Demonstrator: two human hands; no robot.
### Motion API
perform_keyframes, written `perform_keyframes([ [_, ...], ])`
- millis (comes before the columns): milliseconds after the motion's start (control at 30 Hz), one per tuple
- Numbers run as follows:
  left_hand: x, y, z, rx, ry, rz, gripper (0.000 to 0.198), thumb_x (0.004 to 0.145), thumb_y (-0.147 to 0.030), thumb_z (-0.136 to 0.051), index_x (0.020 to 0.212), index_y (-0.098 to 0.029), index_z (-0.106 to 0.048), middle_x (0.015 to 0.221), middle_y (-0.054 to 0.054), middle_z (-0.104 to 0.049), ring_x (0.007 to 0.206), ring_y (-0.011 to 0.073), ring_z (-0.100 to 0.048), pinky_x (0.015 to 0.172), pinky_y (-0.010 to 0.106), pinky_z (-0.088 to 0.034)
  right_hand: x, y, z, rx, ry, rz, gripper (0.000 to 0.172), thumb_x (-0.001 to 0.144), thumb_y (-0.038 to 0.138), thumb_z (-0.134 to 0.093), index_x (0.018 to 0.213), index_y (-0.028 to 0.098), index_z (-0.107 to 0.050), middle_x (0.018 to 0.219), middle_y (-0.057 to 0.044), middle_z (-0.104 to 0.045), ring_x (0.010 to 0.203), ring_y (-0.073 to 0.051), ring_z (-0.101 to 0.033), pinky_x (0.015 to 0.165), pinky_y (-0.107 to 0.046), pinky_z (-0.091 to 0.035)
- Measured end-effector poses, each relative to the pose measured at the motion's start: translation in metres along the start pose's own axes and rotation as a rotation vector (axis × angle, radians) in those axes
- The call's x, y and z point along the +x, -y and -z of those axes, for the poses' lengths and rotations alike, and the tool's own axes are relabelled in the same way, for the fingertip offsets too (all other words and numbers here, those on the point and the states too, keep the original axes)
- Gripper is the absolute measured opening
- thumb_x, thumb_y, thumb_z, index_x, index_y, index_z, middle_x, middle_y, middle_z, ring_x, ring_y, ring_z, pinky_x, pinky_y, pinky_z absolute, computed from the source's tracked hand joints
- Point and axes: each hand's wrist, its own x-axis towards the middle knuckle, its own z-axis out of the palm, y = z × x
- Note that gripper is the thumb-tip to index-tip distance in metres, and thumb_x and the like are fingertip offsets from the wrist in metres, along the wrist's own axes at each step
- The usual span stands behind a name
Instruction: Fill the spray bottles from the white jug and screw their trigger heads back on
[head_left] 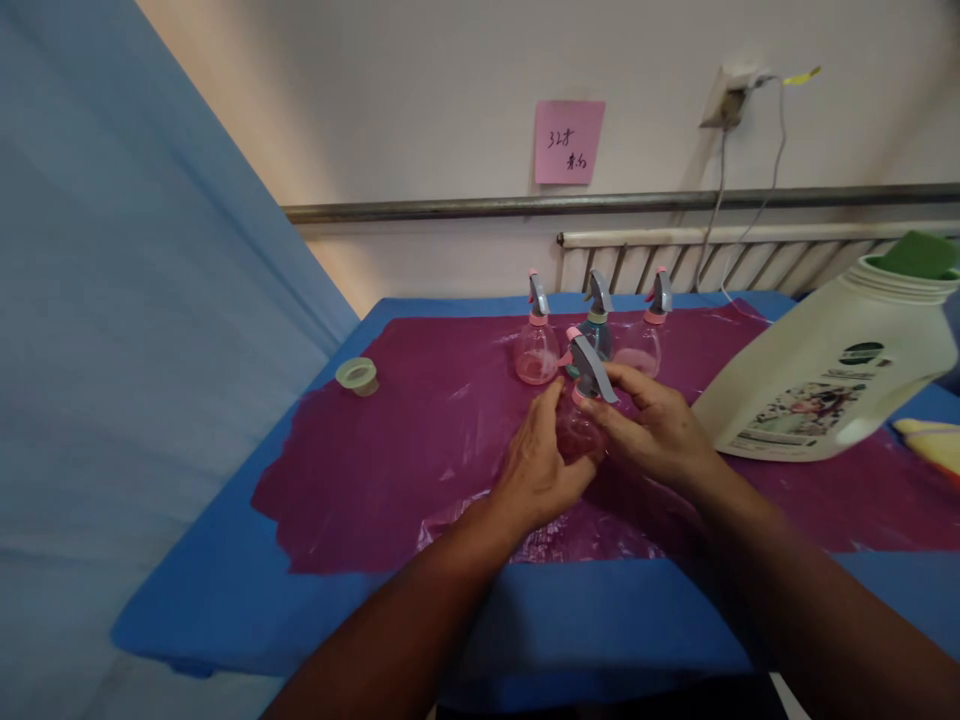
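Pink spray bottle [579, 428] held between both hands, over magenta sheet [390, 450] | left hand [536, 468] clasped round its body | right hand [660, 432] pinching its grey trigger head [592, 368] | three more sprayers [598, 318] just beyond grip | white jug [817, 385] right of grip

Spray bottles [537, 345] behind; jug [817, 380] right

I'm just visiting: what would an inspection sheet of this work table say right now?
Surface: blue cloth with a magenta plastic sheet on it.
Job's things: pink spray bottle, grey trigger.
Clutter: three spray bottles in a row behind; pale green cap; white jug, tilted; yellow item.
Hands: left hand and right hand both grip the pink spray bottle.
Cables: cable hangs from wall socket.
Surroundings: pink note, rail, radiator, blue drape.
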Motion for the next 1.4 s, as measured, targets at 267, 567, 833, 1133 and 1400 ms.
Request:
perform_keyframes([
  [267, -0.001, -0.001, 0.006, 0.101, 0.045, -0.121, 0.095, 0.105, -0.030, -0.081, 0.186, -0.036, -0.031, 0.175, 0.015, -0.060, 0.155, 0.0368, -0.068, 0.130, 0.059, -0.060, 0.001, -0.001, -0.006, -0.017, -0.058, -0.025, 0.065, 0.099, 0.040, -0.088, 0.160, 0.027, -0.069, 0.130, -0.009, -0.085, 0.114, -0.030, -0.081, 0.109, -0.052, -0.064],
  [567, -0.001, 0.003, 0.004, 0.087, 0.026, -0.157, 0.093, 0.106, -0.029, -0.082, 0.184, -0.035, -0.032, 0.173, 0.015, -0.060, 0.155, 0.0379, -0.067, 0.130, 0.064, -0.060, -0.001, -0.003, -0.011, 0.099, -0.069, -0.077, 0.071, 0.097, 0.037, -0.090, 0.164, 0.034, -0.065, 0.146, -0.010, -0.082, 0.133, -0.035, -0.080, 0.121, -0.063, -0.062],
  [833, 0.000, 0.006, 0.004, 0.092, 0.036, -0.150, 0.099, 0.102, -0.026, -0.085, 0.184, -0.037, -0.031, 0.178, 0.015, -0.057, 0.160, 0.0406, -0.064, 0.132, 0.067, -0.058, -0.009, -0.009, -0.017, 0.349, -0.054, -0.120, 0.077, 0.109, 0.035, -0.077, 0.179, 0.043, -0.048, 0.152, -0.010, -0.082, 0.148, -0.034, -0.076, 0.134, -0.069, -0.056],
  [1133, -0.004, 0.006, 0.001, 0.140, 0.015, -0.218, 0.110, 0.108, -0.028, -0.081, 0.190, -0.040, -0.009, 0.178, 0.018, -0.054, 0.158, 0.0415, -0.065, 0.126, 0.068, -0.062, -0.007, -0.004, -0.008, 0.096, -0.077, -0.054, 0.076, 0.102, 0.028, -0.080, 0.174, 0.040, -0.060, 0.150, -0.009, -0.082, 0.137, -0.035, -0.081, 0.126, -0.067, -0.063],
  [1400, -0.003, 0.006, 0.002, 0.140, 0.016, -0.250, 0.105, 0.108, -0.024, -0.079, 0.190, -0.040, -0.015, 0.176, 0.017, -0.055, 0.159, 0.0399, -0.065, 0.128, 0.065, -0.062, -0.002, -0.002, -0.009, -0.019, -0.132, -0.056, 0.078, 0.095, 0.031, -0.088, 0.169, 0.035, -0.062, 0.127, -0.008, -0.086, 0.118, -0.035, -0.084, 0.111, -0.064, -0.067],
])
